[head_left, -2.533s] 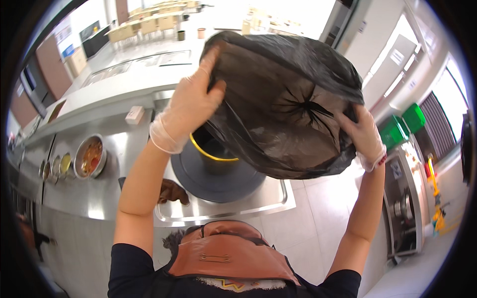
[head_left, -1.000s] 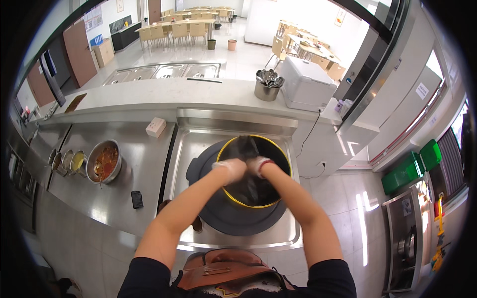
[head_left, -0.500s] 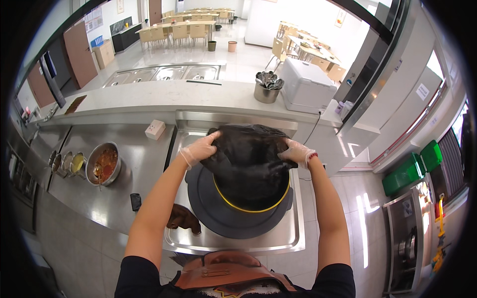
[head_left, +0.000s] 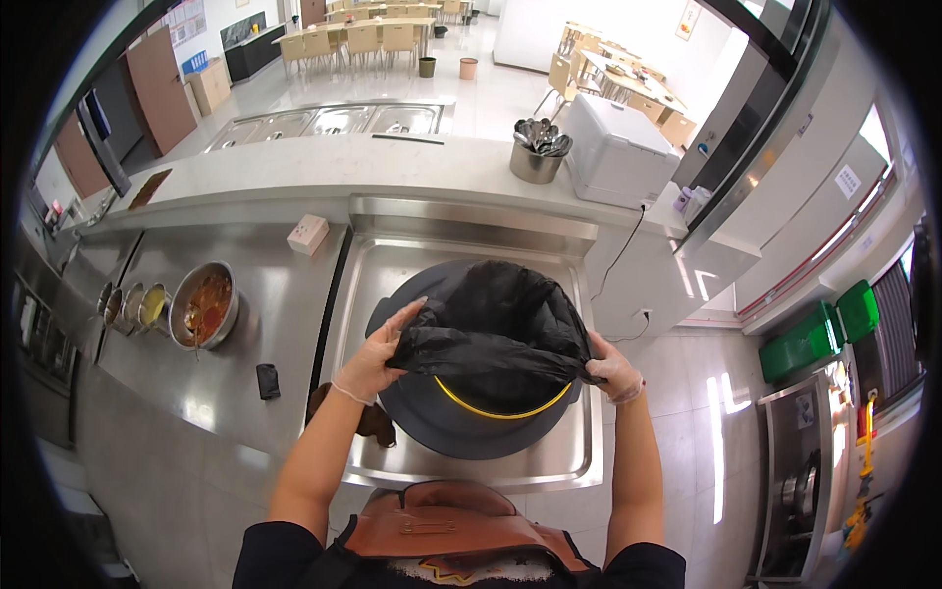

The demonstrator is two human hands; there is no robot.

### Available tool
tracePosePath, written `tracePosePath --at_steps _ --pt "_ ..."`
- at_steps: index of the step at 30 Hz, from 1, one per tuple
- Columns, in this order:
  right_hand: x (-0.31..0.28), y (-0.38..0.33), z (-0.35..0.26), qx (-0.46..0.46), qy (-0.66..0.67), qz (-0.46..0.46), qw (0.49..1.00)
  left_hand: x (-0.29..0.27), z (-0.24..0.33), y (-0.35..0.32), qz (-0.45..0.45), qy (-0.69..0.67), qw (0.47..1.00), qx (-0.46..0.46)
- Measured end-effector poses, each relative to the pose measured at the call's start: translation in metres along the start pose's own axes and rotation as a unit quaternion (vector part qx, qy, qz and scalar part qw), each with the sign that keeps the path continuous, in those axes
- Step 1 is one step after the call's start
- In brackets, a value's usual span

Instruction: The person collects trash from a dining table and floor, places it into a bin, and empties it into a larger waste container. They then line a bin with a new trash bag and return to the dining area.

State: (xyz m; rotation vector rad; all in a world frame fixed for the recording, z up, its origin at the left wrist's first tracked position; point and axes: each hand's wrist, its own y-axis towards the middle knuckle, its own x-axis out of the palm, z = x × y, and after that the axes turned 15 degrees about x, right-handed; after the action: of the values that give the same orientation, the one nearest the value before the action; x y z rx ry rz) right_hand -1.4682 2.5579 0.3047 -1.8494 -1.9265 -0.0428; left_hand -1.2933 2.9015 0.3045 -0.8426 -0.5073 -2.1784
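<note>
A black plastic bag point(head_left: 496, 314) is spread across the top of a round dark grey bin point(head_left: 432, 432), its mouth open and its near edge drooping inside. Part of a yellow ring point(head_left: 510, 417) shows at the bin's opening, below the bag. My left hand point(head_left: 373, 361), in a clear glove, pinches the bag's left edge, fingers stretched along it. The gloved right hand point(head_left: 616, 369) is closed on the right edge. Folds of plastic hide some fingertips and the far side of the opening.
The bin stands on a rimmed steel worktop point(head_left: 456, 476). Beside it lies a dark brown item point(head_left: 378, 424). Leftward are a small black object point(head_left: 268, 381), a white box point(head_left: 308, 235) and a steel bowl of reddish food point(head_left: 235, 319). A pot of utensils point(head_left: 537, 167) stands on the counter beyond.
Both hands have come down and nearer to me, drawing the bag's edges lower around the bin. The bag's mouth is now spread wider, and the bin's far rim shows behind it.
</note>
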Motion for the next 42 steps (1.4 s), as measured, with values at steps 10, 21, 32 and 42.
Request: tracePosePath --at_steps 10,21,32,42 --pt "0.016 -0.031 0.043 0.041 0.083 0.102 0.990 -0.013 -0.029 -0.047 -0.017 -0.163 0.984 0.063" --pt "-0.040 0.014 0.120 0.119 -0.584 0.401 0.696 0.000 -0.036 -0.046 -0.029 0.061 0.997 0.038" --pt "0.004 -0.009 0.116 -0.120 0.100 0.360 0.920 -0.056 -0.078 -0.073 -0.016 0.606 0.760 0.234" --pt "0.012 -0.015 0.078 -0.131 0.063 0.474 0.868 -0.280 0.017 -0.158 0.454 0.818 0.354 -0.011"
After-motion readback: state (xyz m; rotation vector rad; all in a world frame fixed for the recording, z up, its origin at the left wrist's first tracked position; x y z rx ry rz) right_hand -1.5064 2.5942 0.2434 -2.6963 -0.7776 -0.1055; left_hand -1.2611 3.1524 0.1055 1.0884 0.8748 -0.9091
